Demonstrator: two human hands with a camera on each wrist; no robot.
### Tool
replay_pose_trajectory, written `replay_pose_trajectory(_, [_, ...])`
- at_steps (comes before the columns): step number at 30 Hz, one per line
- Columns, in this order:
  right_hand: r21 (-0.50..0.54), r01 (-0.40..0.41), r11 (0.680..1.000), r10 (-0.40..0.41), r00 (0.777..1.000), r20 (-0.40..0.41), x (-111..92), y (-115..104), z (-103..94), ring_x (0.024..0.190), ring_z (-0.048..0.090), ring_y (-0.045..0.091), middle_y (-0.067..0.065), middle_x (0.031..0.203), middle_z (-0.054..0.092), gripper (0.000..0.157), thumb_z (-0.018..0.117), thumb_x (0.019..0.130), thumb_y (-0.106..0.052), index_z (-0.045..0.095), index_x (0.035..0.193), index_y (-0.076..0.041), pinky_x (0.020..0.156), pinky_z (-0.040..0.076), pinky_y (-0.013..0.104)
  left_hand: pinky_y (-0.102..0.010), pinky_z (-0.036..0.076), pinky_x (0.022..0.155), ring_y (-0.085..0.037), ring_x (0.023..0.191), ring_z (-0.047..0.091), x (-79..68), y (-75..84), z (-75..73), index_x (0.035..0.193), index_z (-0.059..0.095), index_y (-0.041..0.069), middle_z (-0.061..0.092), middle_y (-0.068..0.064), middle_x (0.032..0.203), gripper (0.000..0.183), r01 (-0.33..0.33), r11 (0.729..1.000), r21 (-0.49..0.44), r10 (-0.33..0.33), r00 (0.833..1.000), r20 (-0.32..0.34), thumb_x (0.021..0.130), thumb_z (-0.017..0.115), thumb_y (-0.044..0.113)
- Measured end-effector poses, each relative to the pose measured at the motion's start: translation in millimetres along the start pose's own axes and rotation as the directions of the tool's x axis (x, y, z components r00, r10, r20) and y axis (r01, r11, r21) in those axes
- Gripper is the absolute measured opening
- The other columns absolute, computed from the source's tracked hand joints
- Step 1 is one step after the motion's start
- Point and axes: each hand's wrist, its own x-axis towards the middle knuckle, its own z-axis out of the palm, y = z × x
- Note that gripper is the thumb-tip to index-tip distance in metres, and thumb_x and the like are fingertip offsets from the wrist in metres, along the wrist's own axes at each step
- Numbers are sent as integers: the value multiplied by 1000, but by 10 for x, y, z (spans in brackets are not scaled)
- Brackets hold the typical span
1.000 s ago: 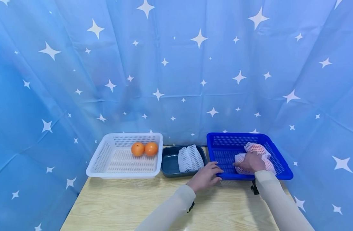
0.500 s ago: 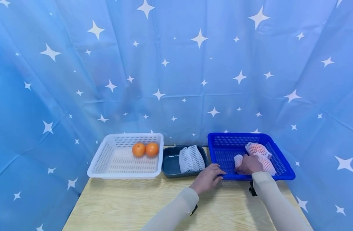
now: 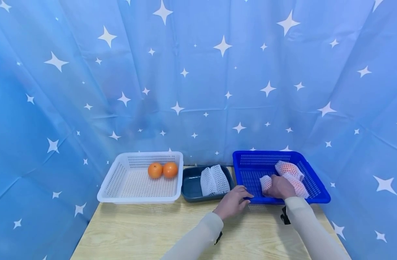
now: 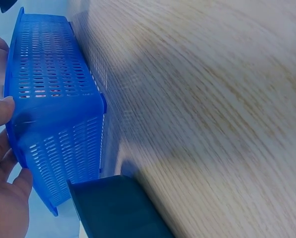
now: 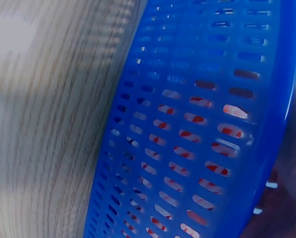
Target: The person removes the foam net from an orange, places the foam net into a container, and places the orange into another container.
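Note:
In the head view, my right hand (image 3: 280, 187) is inside the blue basket (image 3: 253, 155), its fingers gripping a white foam fruit net (image 3: 266, 183) that sticks out to their left. Under and right of that hand lies an orange-red fruit in foam netting (image 3: 299, 187); whether the gripped net belongs to it is hidden. Behind it rests another netted fruit (image 3: 288, 169). My left hand (image 3: 233, 202) holds the basket's front-left corner, thumb and fingers on its rim, as the left wrist view shows. The right wrist view shows mostly the basket's slotted wall (image 5: 187, 124) with red and white behind it.
Left of the blue basket stands a dark green dish (image 3: 191, 196) with two white foam nets (image 3: 214, 180). Farther left, a white basket (image 3: 139, 198) holds two oranges (image 3: 162, 170). A wooden table (image 3: 136, 227) lies under everything; a starry blue curtain (image 3: 198, 90) hangs behind.
In the basket, my right hand has shifted slightly left, and the foam net's end has moved left with it. My left hand has stayed at the basket corner.

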Motion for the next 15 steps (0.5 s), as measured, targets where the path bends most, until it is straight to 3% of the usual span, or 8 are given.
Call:
replay_pose_trajectory(7, [63,25,998,-22,999,-46,-28,-3,28,121,58,55,39,138,55,87,81,84,-38,44,144,13,99,51,68,-24,44,117,-6,137,52,1,-28,43,126,72,31,68,14,131,24,-2,1000,14,2,1000,-14,104,61,31])
replay_pose_trajectory(15, [153,68,986,-46,989,-140,-112,-5,-24,116,61,53,36,132,60,83,83,82,-35,48,142,10,96,52,70,-24,45,117,-6,136,53,-8,-17,30,125,72,31,68,12,131,24,0,1000,0,0,1000,-10,104,61,32])
